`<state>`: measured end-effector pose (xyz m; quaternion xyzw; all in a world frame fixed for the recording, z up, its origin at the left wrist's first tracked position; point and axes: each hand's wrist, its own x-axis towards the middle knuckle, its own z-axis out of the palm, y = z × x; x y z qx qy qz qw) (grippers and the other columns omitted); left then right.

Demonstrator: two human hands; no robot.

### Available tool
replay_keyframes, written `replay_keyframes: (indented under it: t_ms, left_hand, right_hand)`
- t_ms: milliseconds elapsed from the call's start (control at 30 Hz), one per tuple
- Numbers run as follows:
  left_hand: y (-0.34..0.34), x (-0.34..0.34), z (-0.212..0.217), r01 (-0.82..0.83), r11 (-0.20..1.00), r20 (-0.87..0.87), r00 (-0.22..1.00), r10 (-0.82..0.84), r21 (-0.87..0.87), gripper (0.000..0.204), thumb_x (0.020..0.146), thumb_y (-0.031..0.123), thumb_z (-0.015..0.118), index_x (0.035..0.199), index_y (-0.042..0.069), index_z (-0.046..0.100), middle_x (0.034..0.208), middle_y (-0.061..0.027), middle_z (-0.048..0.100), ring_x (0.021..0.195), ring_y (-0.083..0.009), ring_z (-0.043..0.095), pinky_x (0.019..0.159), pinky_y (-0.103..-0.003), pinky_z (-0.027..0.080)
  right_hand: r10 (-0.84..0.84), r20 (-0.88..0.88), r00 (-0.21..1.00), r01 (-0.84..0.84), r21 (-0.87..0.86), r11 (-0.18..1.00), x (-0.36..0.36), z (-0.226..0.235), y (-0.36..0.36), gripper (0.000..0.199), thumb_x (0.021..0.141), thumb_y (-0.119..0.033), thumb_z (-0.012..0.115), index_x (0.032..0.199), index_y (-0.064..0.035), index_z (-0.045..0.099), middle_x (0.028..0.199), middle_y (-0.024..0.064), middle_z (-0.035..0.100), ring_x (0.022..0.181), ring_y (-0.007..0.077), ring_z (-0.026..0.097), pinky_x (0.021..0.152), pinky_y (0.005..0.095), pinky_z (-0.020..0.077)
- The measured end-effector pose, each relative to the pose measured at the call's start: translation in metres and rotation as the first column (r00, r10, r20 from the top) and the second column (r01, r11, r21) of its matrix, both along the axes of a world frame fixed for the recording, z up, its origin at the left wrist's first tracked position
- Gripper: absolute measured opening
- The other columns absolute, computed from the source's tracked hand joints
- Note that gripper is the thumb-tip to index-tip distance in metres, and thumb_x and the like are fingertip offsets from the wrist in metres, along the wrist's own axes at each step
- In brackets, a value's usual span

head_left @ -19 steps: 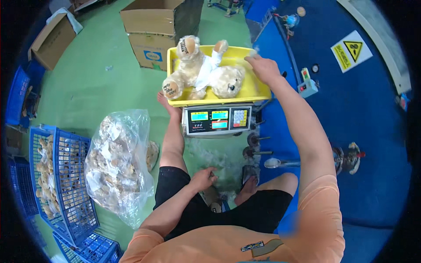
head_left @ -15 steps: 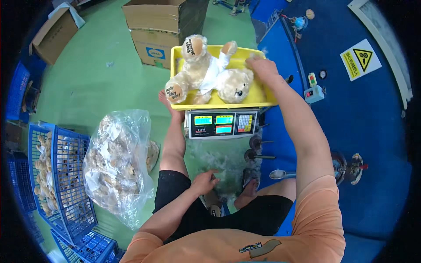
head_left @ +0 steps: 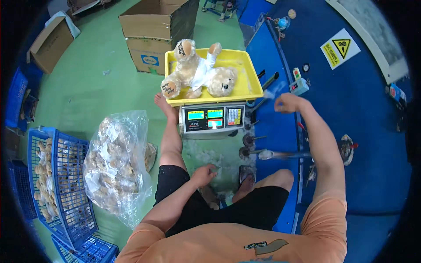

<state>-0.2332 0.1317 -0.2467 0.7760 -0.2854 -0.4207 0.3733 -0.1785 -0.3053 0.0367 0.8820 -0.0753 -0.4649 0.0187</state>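
Observation:
My right hand is held out to the right of the yellow tray, in front of the blue machine panel. Its fingers are curled; a pale blurred wisp shows beside the fingertips, and I cannot tell if they grip it. Near my left knee, my left hand is loosely closed, its inner fingers hidden. A cream teddy bear in a white top lies on its back in the tray, head to the right, touched by neither hand. The tray rests on a digital scale with lit displays.
Left of my leg stands a clear bag stuffed with plush pieces. Beyond it are blue crates holding small plush items. A cardboard box stands behind the tray. Metal tubes jut from the blue machine. White fluff litters the floor.
My right hand has left the tray's right end and moved right and nearer to me, over by the machine panel. The view has shifted slightly. The bear stays lying in the tray.

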Motion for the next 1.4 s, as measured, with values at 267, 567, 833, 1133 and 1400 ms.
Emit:
replay_keyframes:
  t_ms: [267, 567, 833, 1133, 1400]
  left_hand:
    - [0.011, -0.006, -0.033, 0.025, 0.997, 0.093, 0.995, -0.018, -0.072, 0.038, 0.092, 0.026, 0.066, 0.122, 0.002, 0.062, 0.083, -0.0112, 0.067, 0.070, -0.0243, 0.060, 0.066, -0.036, 0.049]
    - [0.011, -0.015, 0.014, -0.104, 0.988, 0.119, 0.986, 0.118, -0.112, 0.032, 0.093, 0.020, 0.064, 0.120, 0.001, 0.063, 0.083, -0.0095, 0.067, 0.070, -0.0211, 0.059, 0.066, -0.033, 0.048]
    - [0.006, 0.035, 0.117, -0.242, 0.868, 0.498, 0.738, 0.455, -0.434, 0.024, 0.091, 0.009, 0.062, 0.112, 0.002, 0.068, 0.091, -0.0082, 0.071, 0.077, -0.0204, 0.063, 0.073, -0.031, 0.051]
    - [-0.088, 0.227, 0.273, 0.276, 0.909, 0.949, 0.101, 0.298, -0.314, 0.047, 0.077, 0.006, 0.069, 0.124, 0.009, 0.061, 0.117, -0.0079, 0.068, 0.108, -0.0349, 0.062, 0.094, -0.043, 0.049]
    - [-0.144, 0.259, 0.204, -0.102, 0.986, 0.990, -0.038, -0.135, 0.130, 0.049, 0.074, 0.014, 0.071, 0.122, 0.008, 0.061, 0.116, -0.0089, 0.068, 0.109, -0.0361, 0.062, 0.092, -0.043, 0.050]
  right_hand:
    - [-0.001, 0.757, 0.654, -0.147, 0.128, 0.981, -0.132, 0.002, 0.057, 0.031, 0.097, -0.026, 0.058, 0.118, -0.0065, 0.069, 0.109, 0.0126, 0.073, 0.084, 0.0340, 0.069, 0.072, 0.0406, 0.0534]
    - [-0.487, 0.787, 0.377, -0.040, 0.540, 0.841, -0.160, 0.017, 0.175, 0.027, 0.096, -0.031, 0.058, 0.111, -0.0096, 0.067, 0.100, 0.0113, 0.073, 0.085, 0.0339, 0.067, 0.074, 0.0424, 0.0515]
    - [0.157, 0.919, 0.360, -0.319, -0.037, 0.947, -0.142, -0.003, 0.190, 0.031, 0.097, -0.032, 0.058, 0.113, -0.0066, 0.067, 0.104, 0.0085, 0.074, 0.082, 0.0304, 0.068, 0.073, 0.0394, 0.0524]
    - [-0.362, 0.892, 0.270, 0.292, 0.283, 0.914, -0.135, 0.003, 0.138, 0.021, 0.095, -0.024, 0.062, 0.100, -0.0050, 0.068, 0.083, 0.0102, 0.073, 0.065, 0.0316, 0.063, 0.062, 0.0385, 0.0492]
    - [-0.225, 0.967, 0.117, 0.201, 0.199, 0.959, -0.133, 0.004, 0.143, 0.020, 0.094, -0.025, 0.062, 0.093, -0.0061, 0.068, 0.078, 0.0108, 0.071, 0.062, 0.0308, 0.062, 0.059, 0.0380, 0.0476]
